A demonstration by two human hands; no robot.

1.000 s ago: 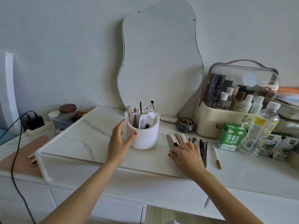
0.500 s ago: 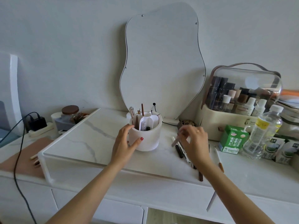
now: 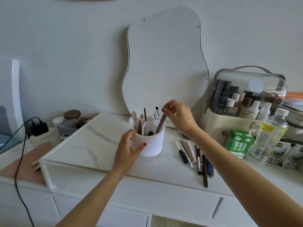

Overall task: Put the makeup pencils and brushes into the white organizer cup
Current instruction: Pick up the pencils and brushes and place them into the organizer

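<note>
The white organizer cup [image 3: 148, 141] stands upright on the marble surface [image 3: 91, 145], in front of the wavy mirror [image 3: 164, 63] that leans against the wall. Its compartments already hold several pencils and brushes standing on end. My left hand [image 3: 127, 149] wraps the cup's left side, thumb across the front wall and the other fingers [image 3: 129, 133] curled round near the rim, so it is closed on the cup. My right hand [image 3: 178, 117] is raised above and just right of the cup, its fingers pinched on the top end of a taupe pencil [image 3: 160, 122]; the pencil tilts, its lower end already inside the cup's right-hand compartment. The remaining makeup pencils and brushes [image 3: 195, 157] lie flat on the surface just right of the cup, side by side in a loose fan under my right forearm, with one long brown pencil [image 3: 205, 172] reaching nearest the front edge. Further right stand a green carton [image 3: 238, 142] and a clear plastic bottle [image 3: 268, 136], touching or nearly so, with a clear-lidded cosmetics case [image 3: 246, 99] full of bottles behind them. To the far left, off the raised marble slab, sit a jar with a brown lid [image 3: 72, 115] and a black charger [image 3: 39, 126] with its cable trailing down.
</note>
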